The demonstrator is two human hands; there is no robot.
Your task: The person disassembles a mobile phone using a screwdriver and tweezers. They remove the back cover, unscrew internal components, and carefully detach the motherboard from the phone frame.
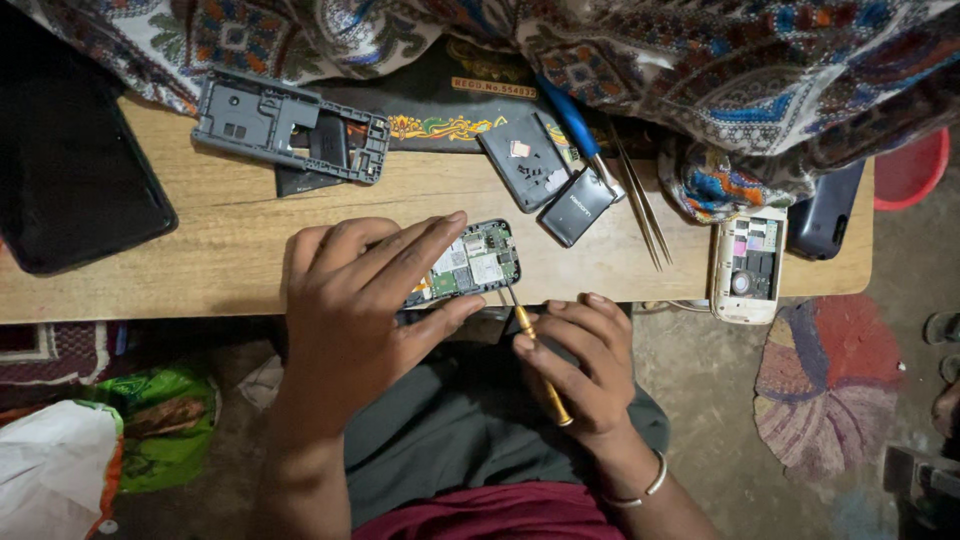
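An opened phone circuit board (468, 265) is grasped by the left hand (365, 300); a yellow-handled screwdriver (538, 362) is gripped by the right hand (580, 365), beside a dark battery (575, 207).

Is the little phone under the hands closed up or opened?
Opened. The phone under the left hand shows its bare green circuit board, while the right hand holds a screwdriver to it.

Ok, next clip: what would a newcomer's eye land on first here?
First the two hands at the table's near edge: the left hand pinning down an opened phone with its green circuit board bare, the right hand holding a yellow-handled screwdriver with its tip at the board. Then the scattered parts behind: a grey phone frame at back left, tweezers and a white opened phone to the right.
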